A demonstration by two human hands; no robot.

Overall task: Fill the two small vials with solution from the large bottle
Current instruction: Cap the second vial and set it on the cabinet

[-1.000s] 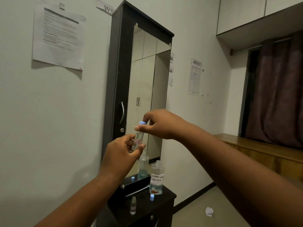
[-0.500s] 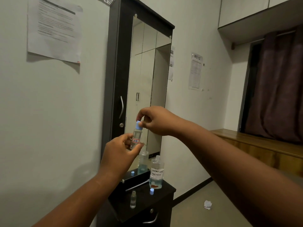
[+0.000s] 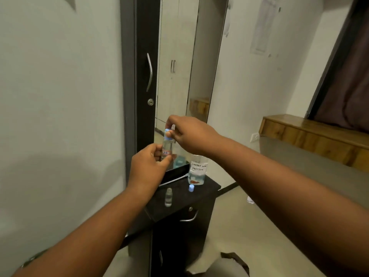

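Note:
My left hand (image 3: 148,168) holds a small clear vial (image 3: 167,147) with a red-edged label upright in the air. My right hand (image 3: 188,136) pinches the vial's blue cap (image 3: 167,132), which sits on its neck. Below, on the black cabinet top (image 3: 207,189), stands the large bottle (image 3: 197,172) with a handwritten white label and a little liquid in it. A second small vial (image 3: 168,196) stands uncapped near the cabinet's front, and a loose blue cap (image 3: 191,188) lies in front of the large bottle.
A tall mirror (image 3: 179,76) in a dark frame rises behind the cabinet, with a white stick (image 3: 172,181) lying at its base. The cabinet has drawers with metal handles (image 3: 188,218). A wooden ledge (image 3: 311,134) runs along the right wall. A crumpled paper (image 3: 250,199) lies on the floor.
The view has tilted downward and my hands sit lower over the cabinet. The blue cap, first held just above the vial, now sits on its neck under my right fingers.

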